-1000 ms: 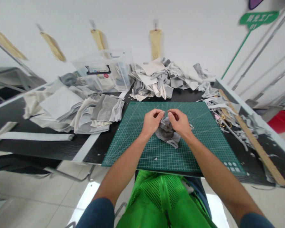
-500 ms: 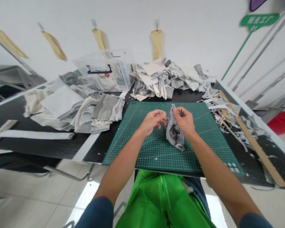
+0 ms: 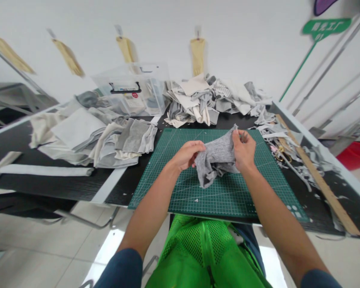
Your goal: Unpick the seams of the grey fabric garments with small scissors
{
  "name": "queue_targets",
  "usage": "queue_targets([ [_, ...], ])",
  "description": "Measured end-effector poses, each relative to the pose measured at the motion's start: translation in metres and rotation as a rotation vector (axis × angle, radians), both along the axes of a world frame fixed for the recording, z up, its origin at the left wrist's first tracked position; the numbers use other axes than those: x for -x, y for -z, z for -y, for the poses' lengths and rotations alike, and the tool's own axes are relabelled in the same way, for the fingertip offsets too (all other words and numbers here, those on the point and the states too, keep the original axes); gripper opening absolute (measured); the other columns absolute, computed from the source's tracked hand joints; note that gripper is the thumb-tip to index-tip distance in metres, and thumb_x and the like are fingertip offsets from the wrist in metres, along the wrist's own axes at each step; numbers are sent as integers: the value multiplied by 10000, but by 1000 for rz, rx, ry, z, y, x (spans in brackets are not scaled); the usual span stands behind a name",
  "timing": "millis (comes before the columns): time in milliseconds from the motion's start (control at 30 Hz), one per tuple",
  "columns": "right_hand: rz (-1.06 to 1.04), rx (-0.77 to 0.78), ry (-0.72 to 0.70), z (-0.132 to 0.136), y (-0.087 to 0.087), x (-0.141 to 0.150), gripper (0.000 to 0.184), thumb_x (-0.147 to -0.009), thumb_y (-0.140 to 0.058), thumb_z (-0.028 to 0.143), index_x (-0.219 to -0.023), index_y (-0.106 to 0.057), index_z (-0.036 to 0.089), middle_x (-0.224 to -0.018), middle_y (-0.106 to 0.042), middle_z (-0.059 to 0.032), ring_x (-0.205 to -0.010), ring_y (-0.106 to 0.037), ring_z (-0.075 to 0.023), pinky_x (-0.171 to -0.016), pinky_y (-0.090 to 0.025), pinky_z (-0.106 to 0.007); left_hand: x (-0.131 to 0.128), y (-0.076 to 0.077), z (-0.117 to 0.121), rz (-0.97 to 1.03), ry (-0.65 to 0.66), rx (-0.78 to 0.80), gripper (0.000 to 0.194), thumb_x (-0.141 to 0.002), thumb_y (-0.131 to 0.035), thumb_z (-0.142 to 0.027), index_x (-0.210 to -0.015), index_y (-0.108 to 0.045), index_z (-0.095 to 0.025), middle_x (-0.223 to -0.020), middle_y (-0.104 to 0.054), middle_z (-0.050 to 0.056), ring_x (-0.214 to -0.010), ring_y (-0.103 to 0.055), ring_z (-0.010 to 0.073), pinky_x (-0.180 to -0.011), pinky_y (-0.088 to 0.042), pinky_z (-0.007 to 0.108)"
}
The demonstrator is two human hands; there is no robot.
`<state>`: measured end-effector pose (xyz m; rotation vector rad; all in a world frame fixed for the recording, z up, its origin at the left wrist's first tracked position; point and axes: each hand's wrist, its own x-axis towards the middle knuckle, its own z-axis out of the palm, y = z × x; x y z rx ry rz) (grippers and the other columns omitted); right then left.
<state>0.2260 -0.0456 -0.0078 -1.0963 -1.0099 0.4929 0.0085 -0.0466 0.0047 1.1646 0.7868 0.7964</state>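
A green mat (image 3: 183, 194) with thin white lines lies on a black table (image 3: 63, 184). The gray cloth (image 3: 218, 152) is up over the middle part of the mat, pulled out between two hands. Its lower part hangs down in soft folds, and I cannot tell if it touches the mat.

The left hand (image 3: 189, 156) is over the mat, on the left side of the cloth, and its thumb and fingers pinch the cloth's edge. The right hand (image 3: 244, 150) is over the mat too, on the other side of the cloth, gripping it near the top corner. Something small and grayish shows by the right fingers, but I can't tell what it is.

To the left of the mat is a big pile of cloths (image 3: 78, 130), white, cream and gray. Past the mat's far edge is a messy heap of cloth (image 3: 193, 100). A clear box (image 3: 127, 92) with a black handle is behind the mat, off to the left. To the right of the mat are thin scraps (image 3: 310, 164), scissors (image 3: 280, 154) and a long wooden ruler (image 3: 324, 186).
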Motion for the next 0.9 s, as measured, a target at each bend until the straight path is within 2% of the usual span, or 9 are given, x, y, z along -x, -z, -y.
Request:
queue_targets([
  [100,-27,41,-27,-3,3,-3,339,-874,-685,522,-823,-652,188,-676,-492,38,-610,-397,-119,-561,-337,-249,5,-3,-2,-12,-5,35,274,-747,-791,-396,-756,-598,-201,-489,-406,-84,-330,-279,32,-347,-131,218],
  [200,-14,70,-11,-5,5,-6,337,-864,-691,513,-829,-649,180,-680,-502,44,-614,-406,-112,-569,-334,-243,7,-1,-6,-23,5,20,315,-696,-832,-355,-738,-564,-195,-543,-447,-78,-370,-295,23,-364,-114,215],
  [267,5,68,11,-6,7,-8,335,-860,-693,509,-844,-651,177,-686,-505,47,-620,-412,-109,-578,-339,-241,9,1,-8,-24,-21,-23,345,-647,-847,-278,-699,-518,-191,-564,-469,-76,-409,-341,28,-387,-161,206],
  [400,31,31,-15,-8,9,-8,319,-858,-700,497,-883,-649,183,-714,-513,49,-641,-425,-111,-608,-359,-240,9,6,-12,88,-64,-128,382,-578,-808,-132,-630,-432,-173,-645,-534,-52,-582,-516,60,-535,-365,191],
  [500,31,-18,-58,-10,13,-7,301,-879,-676,492,-880,-611,198,-744,-517,46,-669,-449,-116,-649,-382,-242,7,6,-11,197,-59,-118,363,-573,-771,-96,-649,-424,-169,-754,-618,-23,-673,-584,82,-612,-420,202],
  [600,37,-10,-65,-13,18,-7,291,-900,-639,488,-879,-581,203,-776,-529,40,-702,-472,-121,-698,-407,-246,6,5,-11,242,-99,-86,319,-595,-767,-103,-759,-505,-181,-744,-638,-31,-623,-587,90,-572,-405,203],
  [700,53,27,-33,-17,23,-10,311,-905,-614,506,-922,-578,198,-816,-555,28,-748,-501,-129,-735,-421,-251,6,4,-11,245,-144,-106,355,-620,-780,-113,-918,-605,-193,-789,-687,-18,-607,-600,100,-554,-406,206],
  [800,37,24,-2,-19,24,-11,345,-901,-605,530,-960,-577,192,-863,-577,13,-788,-522,-137,-763,-436,-260,7,4,-10,239,-118,-160,363,-626,-787,-110,-972,-694,-171,-1009,-750,58,-779,-678,146,-646,-481,238],
  [900,25,25,-21,-19,24,-11,374,-898,-602,558,-980,-580,194,-885,-592,5,-801,-538,-141,-771,-451,-262,9,3,-8,239,-52,-192,423,-620,-773,-94,-1039,-753,-151,-1202,-736,120,-977,-702,217,-754,-529,288],
])
